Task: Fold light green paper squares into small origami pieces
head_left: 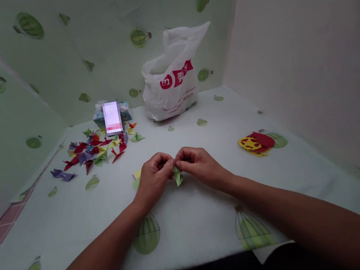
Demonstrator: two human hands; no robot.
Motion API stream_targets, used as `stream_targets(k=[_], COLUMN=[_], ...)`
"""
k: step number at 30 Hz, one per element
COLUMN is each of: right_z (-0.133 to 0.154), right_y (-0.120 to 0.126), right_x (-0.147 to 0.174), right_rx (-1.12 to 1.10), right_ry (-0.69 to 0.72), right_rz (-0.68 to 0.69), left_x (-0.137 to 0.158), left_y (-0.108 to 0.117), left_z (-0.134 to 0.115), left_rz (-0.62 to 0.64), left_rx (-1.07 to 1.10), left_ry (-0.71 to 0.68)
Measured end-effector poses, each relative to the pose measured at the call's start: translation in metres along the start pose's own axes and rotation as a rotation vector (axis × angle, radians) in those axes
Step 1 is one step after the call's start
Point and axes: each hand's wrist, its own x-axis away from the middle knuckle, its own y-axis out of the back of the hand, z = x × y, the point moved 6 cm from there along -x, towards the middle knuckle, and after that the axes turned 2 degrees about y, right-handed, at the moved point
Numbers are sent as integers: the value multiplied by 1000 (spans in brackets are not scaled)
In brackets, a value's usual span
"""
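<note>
Your left hand (154, 173) and right hand (203, 163) meet over the table (195, 224), fingertips pinched close on the green folded paper (178, 177), which hangs between them. The step in hand appears to be shaping a fold. The next move likely calls for a steady grip on one side while you work the crease. Coloured folded pieces (86, 157) lie well apart, farther left.
</note>
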Motion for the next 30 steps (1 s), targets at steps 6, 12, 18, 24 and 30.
stream_targets(k=[6, 12, 18, 24, 30], right_z=[-1, -1, -4, -7, -3], right_y=[-1, 2, 0, -2, -2], right_x=[0, 0, 1, 1, 1], right_rx=[-61, -139, -202, -282, -245], right_ry=[-25, -65, -68, -74, -67], right_rz=[-1, -46, -19, 8, 29], left_x=[-1, -2, -3, -4, -5], left_y=[2, -3, -3, -3, 0], left_z=[-2, 8, 8, 7, 8], left_rz=[10, 41, 27, 36, 38], left_rx=[-16, 196, 198, 144, 76], left_ry=[-9, 105, 116, 87, 39])
